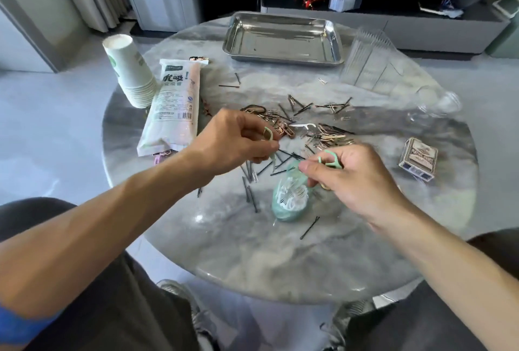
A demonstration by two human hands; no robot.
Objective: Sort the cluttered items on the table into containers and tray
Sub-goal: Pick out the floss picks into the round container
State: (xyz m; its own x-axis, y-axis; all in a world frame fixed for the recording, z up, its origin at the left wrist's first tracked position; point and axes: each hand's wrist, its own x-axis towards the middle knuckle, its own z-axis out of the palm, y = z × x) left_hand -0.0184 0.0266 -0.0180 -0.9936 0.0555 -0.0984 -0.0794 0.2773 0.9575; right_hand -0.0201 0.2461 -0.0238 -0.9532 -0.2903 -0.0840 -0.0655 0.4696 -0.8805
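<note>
On a round marble table (pixel 280 252), the left hand (pixel 238 143) pinches 1 green floss pick (pixel 268 134); the right hand (pixel 356 176) pinches another (pixel 331 158) over the green floss container (pixel 290 202). Best drop both in handle-first, clear of hairpins (pixel 283 161); the steel tray (pixel 283 39) sits beyond

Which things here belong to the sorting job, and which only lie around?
Job: green floss picks in left hand and right hand, green bag, hairpins, paper clips, steel tray.
Lying about: paper cups, straw packet, card box.
</note>
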